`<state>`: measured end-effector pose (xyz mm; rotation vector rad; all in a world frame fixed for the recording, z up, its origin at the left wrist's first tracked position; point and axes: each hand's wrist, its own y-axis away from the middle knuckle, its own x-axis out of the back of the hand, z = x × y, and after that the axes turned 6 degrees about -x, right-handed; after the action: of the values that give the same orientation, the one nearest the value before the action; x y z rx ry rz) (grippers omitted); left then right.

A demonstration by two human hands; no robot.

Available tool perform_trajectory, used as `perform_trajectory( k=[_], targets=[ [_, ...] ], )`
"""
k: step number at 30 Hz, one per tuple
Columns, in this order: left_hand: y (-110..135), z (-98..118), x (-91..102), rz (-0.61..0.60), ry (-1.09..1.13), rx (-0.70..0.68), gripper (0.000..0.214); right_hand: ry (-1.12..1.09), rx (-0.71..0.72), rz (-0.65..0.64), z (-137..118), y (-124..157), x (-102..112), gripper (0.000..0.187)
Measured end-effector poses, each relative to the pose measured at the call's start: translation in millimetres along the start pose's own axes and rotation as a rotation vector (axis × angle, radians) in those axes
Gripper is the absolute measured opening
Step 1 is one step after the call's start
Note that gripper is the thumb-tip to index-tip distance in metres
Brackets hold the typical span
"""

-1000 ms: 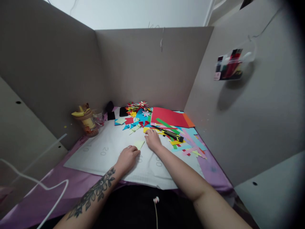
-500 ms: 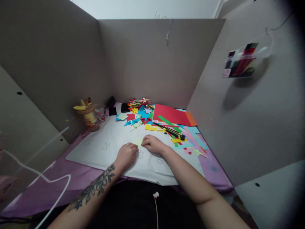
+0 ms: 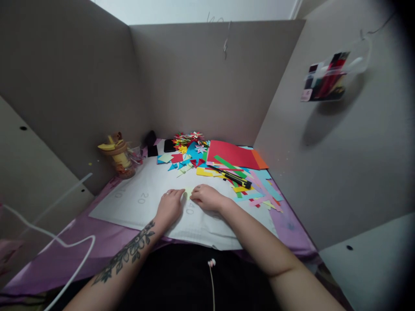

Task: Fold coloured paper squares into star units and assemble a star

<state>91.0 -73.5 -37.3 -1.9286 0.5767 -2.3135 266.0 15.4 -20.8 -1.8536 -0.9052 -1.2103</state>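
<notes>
Between my hands a small pale yellow-green piece of paper (image 3: pixel 187 194) lies on the white sheet (image 3: pixel 129 207), partly covered by fingers. My left hand (image 3: pixel 170 205) grips its left edge with thumb and fingers drawn together. On the other side, my right hand (image 3: pixel 206 198) has its fingertips pinched on the right edge. Beyond them lie small folded blue, red and pale green paper pieces (image 3: pixel 177 158). Folded paper stars (image 3: pixel 194 137) are heaped at the back.
A yellow-and-black utility knife (image 3: pixel 238 178) rests among coloured paper strips (image 3: pixel 264 194), in front of red paper sheets (image 3: pixel 231 154). At the left stand a yellow-and-brown cup (image 3: pixel 119 157) and a clear container (image 3: pixel 135 153). Grey partitions (image 3: pixel 194 82) enclose the table; a white cable (image 3: pixel 78 246) hangs at left.
My left hand has shifted slightly up, its fingers now more raised at the paper's edge. The right hand stays at the paper's right side. The view has moved a little.
</notes>
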Motion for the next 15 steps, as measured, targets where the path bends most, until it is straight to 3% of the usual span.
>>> perform_trajectory(
  k=[6,15],
  targets=[
    [-1,-2,-2.0,0.021,0.044,0.011,0.042,0.007,0.111,-0.039,1,5,2,0.022],
    [-5,-20,-11.2,0.109,0.340,0.069,0.040,-0.118,0.089,-0.008,11,4,-8,0.035]
  ],
)
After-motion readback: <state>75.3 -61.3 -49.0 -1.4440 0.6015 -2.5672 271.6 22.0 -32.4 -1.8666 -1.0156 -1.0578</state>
